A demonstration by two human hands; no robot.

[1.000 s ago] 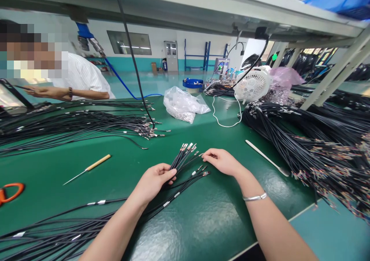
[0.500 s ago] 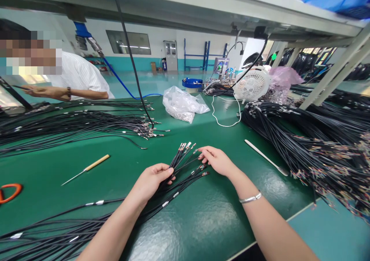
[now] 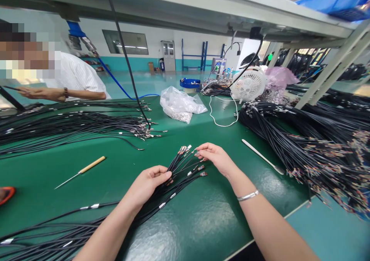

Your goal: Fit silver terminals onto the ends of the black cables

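Observation:
My left hand [image 3: 154, 180] is closed around a bundle of black cables [image 3: 175, 164] just behind their ends. Small metal-tipped connectors [image 3: 182, 150] fan out past its fingers. To the right of them, my right hand [image 3: 212, 156] pinches the tip of a single cable between thumb and forefinger. A few more cables [image 3: 173, 195] lie on the green table mat [image 3: 202, 222] beneath, their tips just below my right hand. The long tails [image 3: 58, 234] of the cables run to the lower left, partly hidden by my left forearm.
An awl [image 3: 92, 164] with a wooden handle and an orange loop [image 3: 10, 193] lie left. Behind are more cables [image 3: 115, 124] and a clear plastic bag [image 3: 182, 105]. A white stick [image 3: 261, 156], a fan [image 3: 249, 84] and a big cable heap [image 3: 277, 137] are right. Another person [image 3: 78, 74] sits opposite.
My right hand has shifted slightly left, toward the bundle, and its fingertips have closed on a cable tip. My left hand keeps its hold. The whole view has moved slightly.

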